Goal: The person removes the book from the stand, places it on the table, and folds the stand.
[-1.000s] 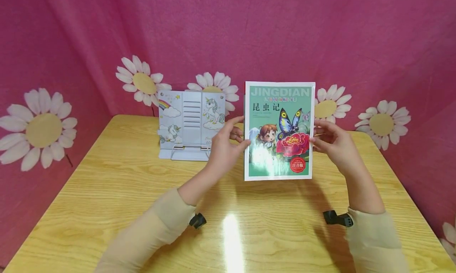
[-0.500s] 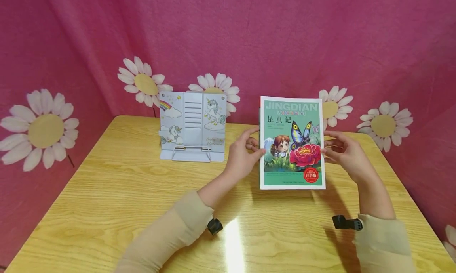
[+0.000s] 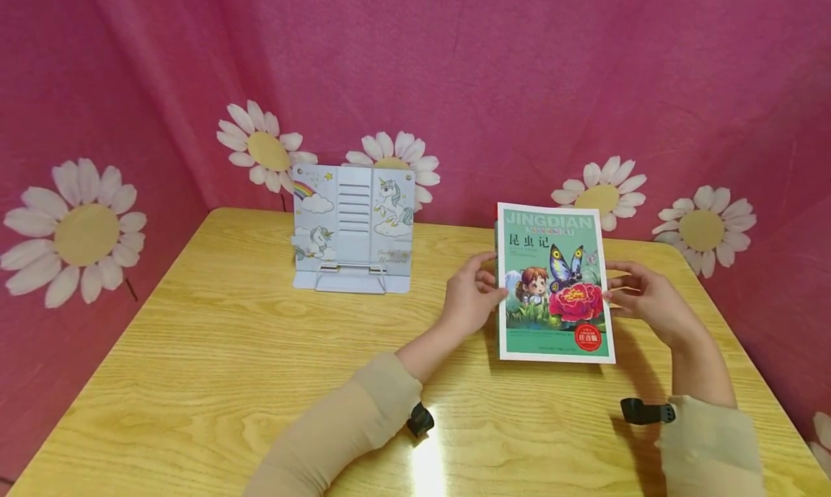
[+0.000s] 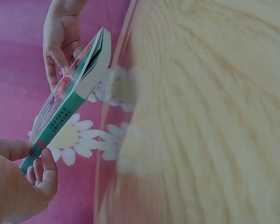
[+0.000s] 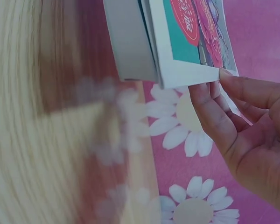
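A paperback book (image 3: 552, 288) with a green cover, a butterfly and a red flower is held between both hands, cover facing up and toward me. My left hand (image 3: 470, 298) pinches its spine edge, thumb on the front and fingers behind. On the opposite edge, my right hand (image 3: 645, 302) grips with the thumb at the cover's margin and fingers underneath. In the left wrist view the book (image 4: 60, 112) is tilted above the table, spine toward the left hand (image 4: 18, 186). In the right wrist view the right hand (image 5: 256, 121) holds the page edge, the cover slightly parted from the pages.
A white unicorn-printed book stand (image 3: 353, 230) with a wire holder in front stands upright at the back left of the wooden table (image 3: 214, 367). Behind the table hangs a pink curtain (image 3: 493, 71) with large daisies.
Both hands have carried the book to the right and lower in the head view, away from the book stand. The book leans back more and is turned slightly. The stand stays put.
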`<state>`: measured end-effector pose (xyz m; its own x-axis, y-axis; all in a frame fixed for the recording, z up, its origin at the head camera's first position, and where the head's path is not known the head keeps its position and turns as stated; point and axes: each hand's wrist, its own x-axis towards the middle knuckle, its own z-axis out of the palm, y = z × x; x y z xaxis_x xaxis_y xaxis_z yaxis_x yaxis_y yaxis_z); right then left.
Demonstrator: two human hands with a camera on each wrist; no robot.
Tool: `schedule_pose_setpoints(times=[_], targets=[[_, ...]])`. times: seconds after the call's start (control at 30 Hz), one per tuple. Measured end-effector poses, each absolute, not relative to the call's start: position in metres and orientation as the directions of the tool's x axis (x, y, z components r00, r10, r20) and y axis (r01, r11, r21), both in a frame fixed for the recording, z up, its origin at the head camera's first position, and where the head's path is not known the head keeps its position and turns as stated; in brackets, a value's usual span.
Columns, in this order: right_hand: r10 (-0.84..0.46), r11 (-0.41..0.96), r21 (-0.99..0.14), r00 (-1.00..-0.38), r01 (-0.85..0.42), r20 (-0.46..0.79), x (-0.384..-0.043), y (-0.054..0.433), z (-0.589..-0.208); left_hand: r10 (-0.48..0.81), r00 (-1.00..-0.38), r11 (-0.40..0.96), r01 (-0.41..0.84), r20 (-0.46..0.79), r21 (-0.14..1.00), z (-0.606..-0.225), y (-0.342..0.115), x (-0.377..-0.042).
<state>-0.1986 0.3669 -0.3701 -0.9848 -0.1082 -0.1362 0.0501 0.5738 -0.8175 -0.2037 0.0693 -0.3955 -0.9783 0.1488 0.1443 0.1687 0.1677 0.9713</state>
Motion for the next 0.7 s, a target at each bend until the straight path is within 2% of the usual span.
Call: schedule_pose_setpoints(times=[0.33,0.7], targets=[[-0.172,0.557,-0.827,-0.964,0.072,-0.2,-0.207,0.388,-0.384,0.13,-0.991,0.169,0.05,0.027,0.984,-0.412,0.091,-0.209],[-0.207,0.522,-0.834,-0.921,0.181,-0.33,-0.219,0.405,-0.396,0.103,-0.992,0.185,-0.054,-0.074,0.981,-0.419,0.104,-0.214]])
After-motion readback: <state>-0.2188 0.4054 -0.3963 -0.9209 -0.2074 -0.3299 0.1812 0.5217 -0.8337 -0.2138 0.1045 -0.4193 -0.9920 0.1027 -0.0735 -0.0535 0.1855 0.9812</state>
